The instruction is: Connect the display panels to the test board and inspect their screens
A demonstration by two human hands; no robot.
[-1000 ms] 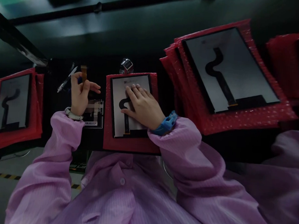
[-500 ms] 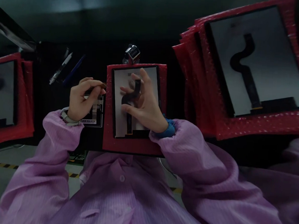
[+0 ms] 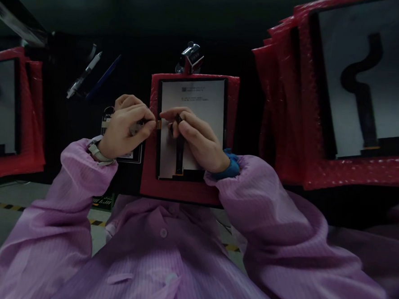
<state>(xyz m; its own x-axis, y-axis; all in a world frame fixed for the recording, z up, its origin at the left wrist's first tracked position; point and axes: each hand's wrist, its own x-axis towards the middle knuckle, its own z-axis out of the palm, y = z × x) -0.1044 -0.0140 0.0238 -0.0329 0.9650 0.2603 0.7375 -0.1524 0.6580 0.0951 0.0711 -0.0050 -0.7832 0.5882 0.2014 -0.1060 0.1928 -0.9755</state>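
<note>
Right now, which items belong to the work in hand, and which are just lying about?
In hand: left hand, right hand, amber tab, black flex cable, display panel, red bubble pouch.
Lying about: chrome tally counter, white pen, blue pen, stacked panels in red pouches.

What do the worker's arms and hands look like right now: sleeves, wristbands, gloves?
The left sleeve and right sleeve are lilac-pink, finely striped, with gathered cuffs. The left hand is bare, a pale band at its wrist; the right hand is bare, a ribbed blue band at its wrist.
</note>
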